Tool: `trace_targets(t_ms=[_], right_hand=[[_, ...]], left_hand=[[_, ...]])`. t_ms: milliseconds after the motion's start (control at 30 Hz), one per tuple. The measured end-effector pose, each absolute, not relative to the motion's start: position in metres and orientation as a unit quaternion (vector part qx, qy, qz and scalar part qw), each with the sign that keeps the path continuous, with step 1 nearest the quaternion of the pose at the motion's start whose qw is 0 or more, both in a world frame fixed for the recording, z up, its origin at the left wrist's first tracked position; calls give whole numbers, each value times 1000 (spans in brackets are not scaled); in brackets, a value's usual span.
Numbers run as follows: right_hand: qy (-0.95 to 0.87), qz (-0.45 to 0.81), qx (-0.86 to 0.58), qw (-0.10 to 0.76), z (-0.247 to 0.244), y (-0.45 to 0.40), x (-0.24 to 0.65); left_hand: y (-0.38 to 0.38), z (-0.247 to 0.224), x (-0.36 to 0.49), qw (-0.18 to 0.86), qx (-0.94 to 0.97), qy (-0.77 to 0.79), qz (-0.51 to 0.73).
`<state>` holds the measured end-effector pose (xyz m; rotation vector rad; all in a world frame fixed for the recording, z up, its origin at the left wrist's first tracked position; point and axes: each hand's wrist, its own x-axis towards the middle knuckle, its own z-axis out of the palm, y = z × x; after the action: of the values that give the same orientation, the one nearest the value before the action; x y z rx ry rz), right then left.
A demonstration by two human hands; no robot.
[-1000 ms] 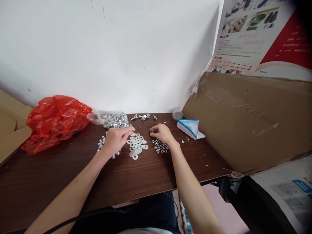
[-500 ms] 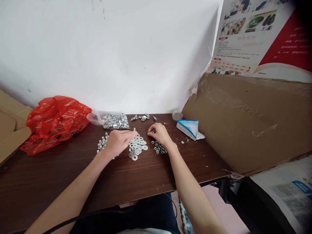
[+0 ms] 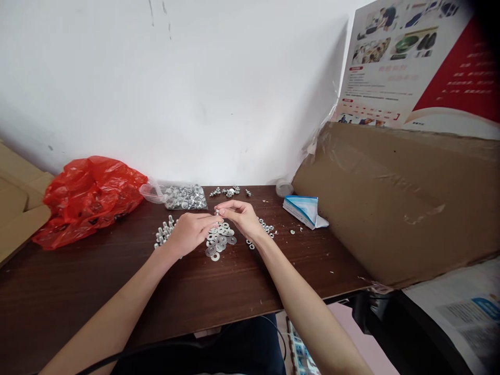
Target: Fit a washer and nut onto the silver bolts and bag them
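Note:
My left hand [image 3: 190, 230] and my right hand [image 3: 239, 216] meet fingertip to fingertip above a pile of flat silver washers [image 3: 220, 241] on the dark wooden table [image 3: 117, 291]. Between the fingertips is a small silver bolt [image 3: 216, 212]; both hands pinch at it. Upright bolts [image 3: 164, 233] stand in a group left of my left hand. A scatter of small nuts [image 3: 266, 226] lies just right of my right wrist. Whether a nut or washer is on the bolt is too small to tell.
A clear bag of metal parts [image 3: 180, 196] and several assembled pieces [image 3: 229, 192] lie by the wall. A red plastic bag [image 3: 88, 192] sits at the left, a blue-white packet [image 3: 305, 209] and a large cardboard sheet [image 3: 402, 192] at the right.
My right hand left the nuts and moved left to meet my left hand over the washers. My left hand lifted a bolt up between the fingertips.

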<state>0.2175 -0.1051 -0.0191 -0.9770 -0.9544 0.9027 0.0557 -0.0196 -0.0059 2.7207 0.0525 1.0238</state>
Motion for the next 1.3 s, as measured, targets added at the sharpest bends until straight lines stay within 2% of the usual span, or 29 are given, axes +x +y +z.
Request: trace_targets(t_ms=[233,533,733,933,1167,1300], right_hand=[[-449,396,-448,664,-17,-107,222],[-507,394,-447,623,-16,-109,230],[-519,411,-418,622,-16,-111,233],[-518,408,-424,621,-15,-113,231],[-465,498,-346,645,-13,-114,231],[-461,492,-370,640,-13,-114,229]], left_hand=[[-14,-11,55,28,931,-33,362],[-13,-10,52,-10,951,-29,309],[-18,-1,50,32,954,-27,298],[-19,-1,50,28,954,-32,297],[-26,-1,53,136,934,-16,330],[-26,-3,54,92,939,-36,329]])
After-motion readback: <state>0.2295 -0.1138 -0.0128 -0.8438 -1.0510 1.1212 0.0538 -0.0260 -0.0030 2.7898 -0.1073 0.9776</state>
